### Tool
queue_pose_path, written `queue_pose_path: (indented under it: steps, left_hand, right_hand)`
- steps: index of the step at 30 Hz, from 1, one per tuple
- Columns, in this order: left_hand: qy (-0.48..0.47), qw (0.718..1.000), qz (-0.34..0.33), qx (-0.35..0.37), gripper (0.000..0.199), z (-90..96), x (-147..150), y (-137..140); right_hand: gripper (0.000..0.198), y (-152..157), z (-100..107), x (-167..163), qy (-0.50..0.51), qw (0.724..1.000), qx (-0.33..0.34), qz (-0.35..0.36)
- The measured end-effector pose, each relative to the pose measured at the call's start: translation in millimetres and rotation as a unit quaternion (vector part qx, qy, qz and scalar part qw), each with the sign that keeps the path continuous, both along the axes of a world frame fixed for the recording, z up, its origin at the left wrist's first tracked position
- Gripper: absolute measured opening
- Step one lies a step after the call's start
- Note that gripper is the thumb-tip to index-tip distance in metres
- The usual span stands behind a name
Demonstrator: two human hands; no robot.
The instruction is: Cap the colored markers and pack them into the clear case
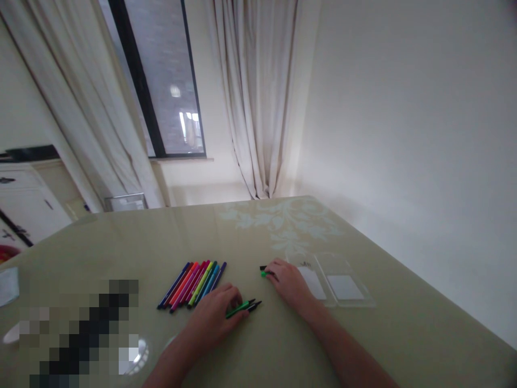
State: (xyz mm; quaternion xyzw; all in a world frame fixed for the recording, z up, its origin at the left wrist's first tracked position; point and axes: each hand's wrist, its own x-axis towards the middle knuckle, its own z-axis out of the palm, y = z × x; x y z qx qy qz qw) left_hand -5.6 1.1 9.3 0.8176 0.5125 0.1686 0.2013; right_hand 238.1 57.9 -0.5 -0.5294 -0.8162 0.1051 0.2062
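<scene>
My left hand [220,312] is closed around a green felt-tip pen [239,309] and a black felt-tip pen [254,306], their bare tips pointing right. My right hand [287,279] hovers or rests farther up the table with its fingers pinched on a green cap [264,274] and a black cap [262,268]. Just left of my left hand, a row of several coloured felt-tip pens [191,285] lies side by side, slanting. Beside my right wrist sits an unfolded clear plastic case [331,280] with white paper inserts, partly covered by the wrist.
The pale green table [133,242] has a white floral pattern at its far end. A white wall [412,134] runs along the right side. A blurred-out dark patch [89,328] covers the near left. Curtains [258,97], a window and a white cabinet [28,199] stand behind.
</scene>
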Motion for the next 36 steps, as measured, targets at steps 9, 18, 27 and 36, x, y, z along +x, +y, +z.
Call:
queue_pose_path:
  steps: [9,18,27,36]
  left_hand:
    - [0.056,0.973,0.183,0.133,0.025,-10.7,-19.6,19.3]
    - [0.139,0.966,0.169,0.136,0.021,-20.5,-23.0,22.0]
    - [0.068,0.982,0.097,0.15,0.017,-15.9,-6.8,18.3]
    - [0.012,0.989,0.045,0.143,0.024,-18.0,8.3,8.3]
  right_hand:
    - [0.019,0.4,1.7,-3.6,-0.03,0.999,0.002,-0.036]
    - [0.02,-9.1,8.6,-10.4,0.023,0.999,0.033,0.026]
    - [0.03,-15.9,3.1,-24.3,0.01,0.992,0.071,0.105]
    - [0.012,-18.6,4.6,-21.6,0.017,0.978,0.143,0.148]
